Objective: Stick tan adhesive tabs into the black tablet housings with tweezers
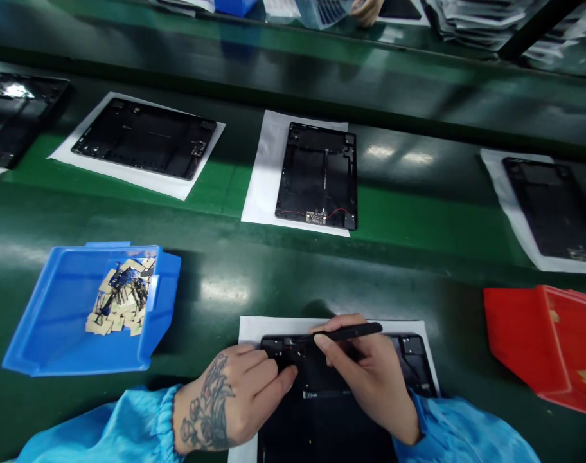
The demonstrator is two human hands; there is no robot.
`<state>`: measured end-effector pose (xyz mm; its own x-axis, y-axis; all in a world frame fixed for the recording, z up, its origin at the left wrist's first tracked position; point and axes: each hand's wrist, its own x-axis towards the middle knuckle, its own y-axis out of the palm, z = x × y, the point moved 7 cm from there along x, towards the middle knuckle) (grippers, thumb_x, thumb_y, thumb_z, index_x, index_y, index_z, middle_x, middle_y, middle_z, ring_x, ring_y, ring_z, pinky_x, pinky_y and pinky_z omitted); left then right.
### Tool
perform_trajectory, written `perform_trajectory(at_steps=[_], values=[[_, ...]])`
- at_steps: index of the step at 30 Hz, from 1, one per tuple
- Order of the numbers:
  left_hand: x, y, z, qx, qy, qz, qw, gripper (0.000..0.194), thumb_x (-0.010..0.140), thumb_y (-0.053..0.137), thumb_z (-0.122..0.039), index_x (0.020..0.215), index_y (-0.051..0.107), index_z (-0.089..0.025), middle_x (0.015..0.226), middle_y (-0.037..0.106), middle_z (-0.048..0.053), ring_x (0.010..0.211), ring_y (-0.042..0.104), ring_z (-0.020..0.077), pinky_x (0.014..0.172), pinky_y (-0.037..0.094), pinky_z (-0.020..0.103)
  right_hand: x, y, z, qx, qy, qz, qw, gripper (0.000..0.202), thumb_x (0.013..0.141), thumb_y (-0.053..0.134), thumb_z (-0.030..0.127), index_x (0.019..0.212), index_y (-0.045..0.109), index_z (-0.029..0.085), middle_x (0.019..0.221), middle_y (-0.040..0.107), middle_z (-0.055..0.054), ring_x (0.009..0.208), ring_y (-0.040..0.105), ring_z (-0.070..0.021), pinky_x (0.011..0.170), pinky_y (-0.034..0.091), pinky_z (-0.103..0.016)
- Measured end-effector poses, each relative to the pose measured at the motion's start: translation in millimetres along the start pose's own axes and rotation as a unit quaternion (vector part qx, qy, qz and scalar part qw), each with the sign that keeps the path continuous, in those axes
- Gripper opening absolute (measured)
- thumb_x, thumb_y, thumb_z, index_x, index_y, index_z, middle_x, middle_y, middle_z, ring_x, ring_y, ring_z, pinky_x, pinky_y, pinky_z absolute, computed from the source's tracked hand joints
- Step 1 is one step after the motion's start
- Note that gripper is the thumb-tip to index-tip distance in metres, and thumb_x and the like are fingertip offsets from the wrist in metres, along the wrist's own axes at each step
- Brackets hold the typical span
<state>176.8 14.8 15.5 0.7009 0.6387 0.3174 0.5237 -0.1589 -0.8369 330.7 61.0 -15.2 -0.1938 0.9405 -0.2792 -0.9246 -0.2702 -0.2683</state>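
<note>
In front of me a black tablet housing [317, 424] lies on a white sheet, its inner side facing up. My right hand [365, 366] grips slim black tweezers [353, 331]. Their tip points left, to a small metallic part [290, 344] near the housing's upper left corner. My left hand [242, 389], tattooed on its back, rests at that same corner with the fingers curled and the thumb against the housing. Whatever may be between those fingertips is hidden.
A blue bin [81, 354] on the left holds small beige pieces with black wires. On the right stands a red bin [524, 341]. Several tablet housings [317, 173] lie on white sheets across the green bench [216, 241]. Another person's hand [367, 9] shows at the top.
</note>
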Motion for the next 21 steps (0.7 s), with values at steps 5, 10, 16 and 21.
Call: perform_trajectory(at_steps=[5, 10, 16, 21], values=[[1.9, -3.5, -1.2, 0.005, -0.003, -0.006, 1.000, 0.024, 0.085, 0.046, -0.006, 0.104, 0.060, -0.006, 0.062, 0.057, 0.003, 0.053, 0.052, 0.0145, 0.047, 0.045, 0.029, 0.2, -0.4, 0.5, -0.004, -0.001, 0.000, 1.000, 0.009, 0.087, 0.063, 0.028, 0.090, 0.057, 0.022, 0.084, 0.069, -0.003, 0.058, 0.061, -0.0132, 0.054, 0.049, -0.024], [2.8, -2.8, -1.2, -0.009, 0.000, -0.004, 1.000, 0.023, 0.084, 0.048, -0.006, 0.102, 0.061, -0.004, 0.062, 0.057, 0.004, 0.052, 0.051, 0.0156, 0.044, 0.044, 0.030, 1.2, -0.1, 3.8, -0.005, -0.007, 0.000, 1.000, 0.009, 0.086, 0.063, 0.028, 0.090, 0.057, 0.022, 0.084, 0.070, -0.003, 0.059, 0.063, -0.0139, 0.055, 0.051, -0.024], [1.5, -0.2, 0.0, -0.016, -0.008, -0.002, 1.000, 0.023, 0.082, 0.052, -0.006, 0.102, 0.061, -0.002, 0.064, 0.056, 0.004, 0.054, 0.049, 0.0163, 0.045, 0.045, 0.032, 1.3, -0.3, 6.0, -0.002, -0.020, -0.004, 1.000, 0.009, 0.086, 0.064, 0.026, 0.089, 0.057, 0.022, 0.084, 0.070, -0.002, 0.060, 0.064, -0.0140, 0.054, 0.051, -0.024], [1.7, -1.4, -0.1, -0.015, -0.012, 0.001, 1.000, 0.022, 0.082, 0.052, -0.007, 0.102, 0.061, -0.003, 0.065, 0.057, 0.005, 0.055, 0.051, 0.0170, 0.045, 0.046, 0.033, 0.7, 0.1, 6.2, 0.000, -0.027, -0.001, 1.000, 0.009, 0.086, 0.063, 0.025, 0.092, 0.057, 0.023, 0.086, 0.070, -0.002, 0.062, 0.065, -0.0143, 0.056, 0.052, -0.024]])
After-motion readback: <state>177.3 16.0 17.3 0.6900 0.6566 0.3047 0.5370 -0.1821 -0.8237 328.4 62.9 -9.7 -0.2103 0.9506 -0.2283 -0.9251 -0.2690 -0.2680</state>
